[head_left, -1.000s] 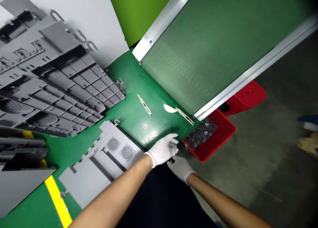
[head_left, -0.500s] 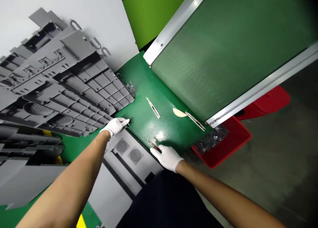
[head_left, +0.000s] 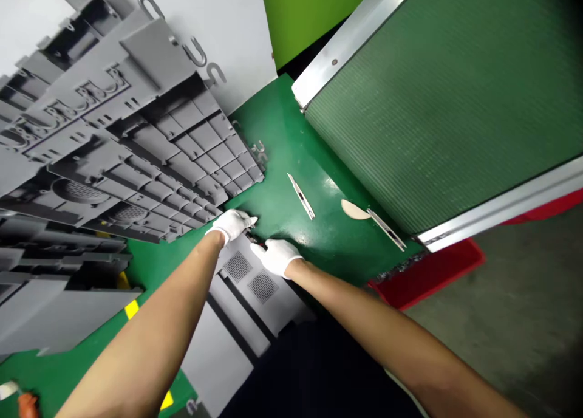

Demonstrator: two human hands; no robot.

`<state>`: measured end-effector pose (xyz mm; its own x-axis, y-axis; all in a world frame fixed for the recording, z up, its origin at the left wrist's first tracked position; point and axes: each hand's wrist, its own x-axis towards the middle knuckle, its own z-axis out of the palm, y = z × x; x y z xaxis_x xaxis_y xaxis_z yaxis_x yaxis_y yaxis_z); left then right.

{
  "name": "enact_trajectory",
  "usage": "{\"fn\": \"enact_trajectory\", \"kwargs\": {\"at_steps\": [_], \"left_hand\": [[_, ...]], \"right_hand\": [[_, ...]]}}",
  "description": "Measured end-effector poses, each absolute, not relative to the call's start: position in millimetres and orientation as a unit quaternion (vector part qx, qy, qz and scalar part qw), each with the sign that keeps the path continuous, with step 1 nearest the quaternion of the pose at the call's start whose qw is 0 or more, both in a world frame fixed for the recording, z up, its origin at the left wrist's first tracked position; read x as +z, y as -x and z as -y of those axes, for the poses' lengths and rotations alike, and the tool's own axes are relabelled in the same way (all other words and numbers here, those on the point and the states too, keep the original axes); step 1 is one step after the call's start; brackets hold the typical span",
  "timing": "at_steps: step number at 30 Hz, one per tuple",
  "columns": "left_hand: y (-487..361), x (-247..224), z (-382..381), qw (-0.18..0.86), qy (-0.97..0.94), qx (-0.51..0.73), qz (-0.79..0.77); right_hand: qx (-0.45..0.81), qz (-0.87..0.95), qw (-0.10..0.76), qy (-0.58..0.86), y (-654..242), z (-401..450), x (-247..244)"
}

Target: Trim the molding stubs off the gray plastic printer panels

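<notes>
A grey plastic panel [head_left: 248, 290] with two square grilles lies in front of me, its near end against my dark clothing. My left hand [head_left: 232, 225], in a white glove, is closed at the panel's far left corner, thumb and fingers pinching there. My right hand [head_left: 277, 257], also gloved, is wrapped round small red-handled nippers [head_left: 259, 245]. Their tip is at the panel's far edge, close beside my left fingertips, and most of the handle is hidden in the palm.
Ribbed grey panels [head_left: 182, 157] stand stacked at the left. On the green tabletop [head_left: 273, 120] lie two slim knives [head_left: 300, 196] [head_left: 387, 229] and a cream half-round piece [head_left: 355, 209]. A conveyor belt [head_left: 446, 114] rises at right, above a red bin [head_left: 437, 278].
My right hand has moved left and away from me with the nippers, from the panel's right edge to beside my left hand. The view has shifted; my left hand stays at the corner.
</notes>
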<state>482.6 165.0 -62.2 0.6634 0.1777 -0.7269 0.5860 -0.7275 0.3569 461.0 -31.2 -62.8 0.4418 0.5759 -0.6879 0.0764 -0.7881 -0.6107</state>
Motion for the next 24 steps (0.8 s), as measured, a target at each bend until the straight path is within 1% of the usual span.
{"fn": "enact_trajectory", "kwargs": {"at_steps": [11,20,24], "left_hand": [[-473,-64,-169,0.385,-0.847,-0.291,-0.222],[-477,-54,-170,0.353,-0.855,-0.317,-0.211],[-475,-57,-173,0.353,-0.858,-0.313,-0.203]], "right_hand": [[0.459,0.228,0.234,0.826,-461,21,-63],[0.417,0.336,0.181,0.825,-480,26,-65],[0.437,0.305,0.188,0.825,-478,25,-63]]}}
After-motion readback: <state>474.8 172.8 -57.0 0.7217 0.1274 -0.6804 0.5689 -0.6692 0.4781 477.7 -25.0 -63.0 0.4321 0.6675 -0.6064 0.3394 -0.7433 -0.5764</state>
